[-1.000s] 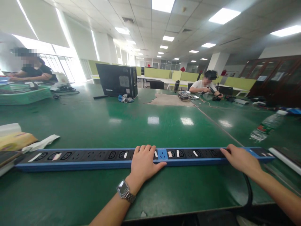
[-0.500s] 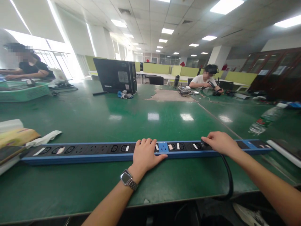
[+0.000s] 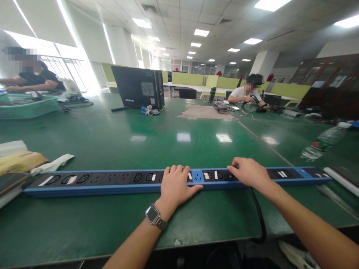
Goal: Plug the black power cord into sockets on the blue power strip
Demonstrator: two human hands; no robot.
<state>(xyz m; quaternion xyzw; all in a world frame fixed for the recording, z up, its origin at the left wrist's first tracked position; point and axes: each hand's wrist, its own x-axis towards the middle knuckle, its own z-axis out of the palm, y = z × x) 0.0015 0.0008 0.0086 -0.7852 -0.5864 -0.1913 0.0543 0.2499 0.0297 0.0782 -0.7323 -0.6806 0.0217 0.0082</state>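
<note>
Your left hand point(image 3: 176, 184) spread flat over long blue-black socket strip point(image 3: 120, 183); right hand point(image 3: 246, 172) pinches black plug point(image 3: 230, 175).

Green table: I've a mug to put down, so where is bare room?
Widest: between the power strip and the computer case. Another: near side of the strip, left of the left forearm. Crowded: far left around the basket, by the yellow packet, and on the strip at the left hand and right hand.
</note>
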